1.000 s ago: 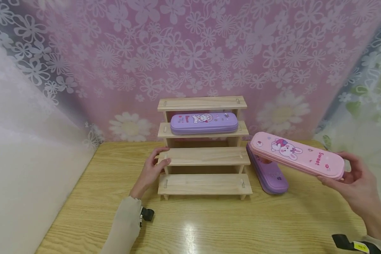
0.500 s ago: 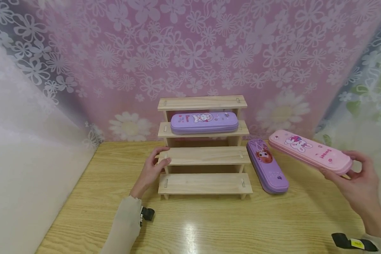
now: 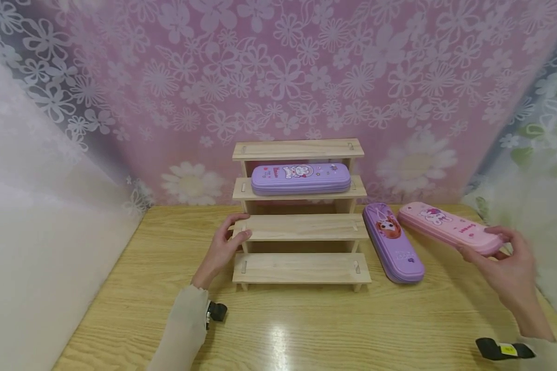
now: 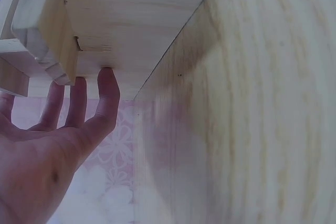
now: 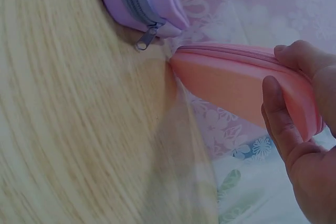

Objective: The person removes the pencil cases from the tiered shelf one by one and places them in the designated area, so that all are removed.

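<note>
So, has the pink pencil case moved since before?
Yes. The pink pencil case is farther right of the wooden shelf than a second ago, and looks lower.

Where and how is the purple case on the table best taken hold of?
Probably by the near end of the purple case, coming from the front and pinching its long sides. It lies flat, this end angled away from the wooden shelf, while the pink case in the right hand is close to its far end.

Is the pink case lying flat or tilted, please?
Tilted: the right hand holds the pink case, its far end nearer the table.
</note>
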### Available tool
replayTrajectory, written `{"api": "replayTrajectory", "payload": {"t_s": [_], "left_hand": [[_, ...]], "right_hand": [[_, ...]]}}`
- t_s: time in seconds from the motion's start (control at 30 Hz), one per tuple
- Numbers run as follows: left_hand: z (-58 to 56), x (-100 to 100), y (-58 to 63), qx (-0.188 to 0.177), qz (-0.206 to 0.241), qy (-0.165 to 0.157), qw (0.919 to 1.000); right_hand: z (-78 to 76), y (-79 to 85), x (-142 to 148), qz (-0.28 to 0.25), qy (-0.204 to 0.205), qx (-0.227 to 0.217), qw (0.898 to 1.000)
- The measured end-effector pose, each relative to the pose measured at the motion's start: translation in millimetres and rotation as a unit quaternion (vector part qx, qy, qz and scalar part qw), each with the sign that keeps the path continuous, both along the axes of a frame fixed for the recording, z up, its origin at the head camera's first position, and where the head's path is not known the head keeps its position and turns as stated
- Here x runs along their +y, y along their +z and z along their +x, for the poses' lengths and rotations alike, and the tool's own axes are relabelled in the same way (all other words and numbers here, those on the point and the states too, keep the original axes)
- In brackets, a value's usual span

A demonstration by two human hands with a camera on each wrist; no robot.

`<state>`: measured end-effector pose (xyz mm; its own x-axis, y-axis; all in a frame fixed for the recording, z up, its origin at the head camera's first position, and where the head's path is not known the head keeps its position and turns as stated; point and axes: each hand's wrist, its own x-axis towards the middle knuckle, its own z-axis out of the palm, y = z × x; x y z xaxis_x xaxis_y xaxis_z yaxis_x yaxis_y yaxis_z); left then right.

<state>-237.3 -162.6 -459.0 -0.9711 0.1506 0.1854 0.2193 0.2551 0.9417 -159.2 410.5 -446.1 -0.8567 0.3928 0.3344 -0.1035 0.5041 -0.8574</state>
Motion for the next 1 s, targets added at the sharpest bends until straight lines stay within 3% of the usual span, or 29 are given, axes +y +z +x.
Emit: {"api": "replayTrajectory", "payload": {"t_s": [0.1, 0.33, 0.5, 0.7, 1.0], "left_hand": [[-0.1, 0.2, -0.9, -0.002, 0.003, 0.000, 1.0000], [-1.4, -0.7, -2.6, -0.002, 0.007, 0.000, 1.0000], [-2.0, -0.9, -3.3, 0.003, 0.006, 0.001, 1.0000], [-0.8, -0.2, -2.5, 0.003, 0.004, 0.002, 1.0000], [-0.3, 0.5, -2.4, -0.003, 0.007, 0.003, 1.0000]], "right_hand": [[1.4, -1.9, 0.9, 0.011, 0.004, -0.018, 1.000], [3.4, -5.8, 5.4, 0.019, 0.058, -0.081, 0.995], [3.9, -10.0, 4.1, 0.036, 0.062, -0.125, 0.990], [4.2, -15.4, 2.8, 0.083, 0.036, -0.132, 0.987], [5.8, -20.6, 1.1, 0.168, 0.062, -0.239, 0.954]]}}
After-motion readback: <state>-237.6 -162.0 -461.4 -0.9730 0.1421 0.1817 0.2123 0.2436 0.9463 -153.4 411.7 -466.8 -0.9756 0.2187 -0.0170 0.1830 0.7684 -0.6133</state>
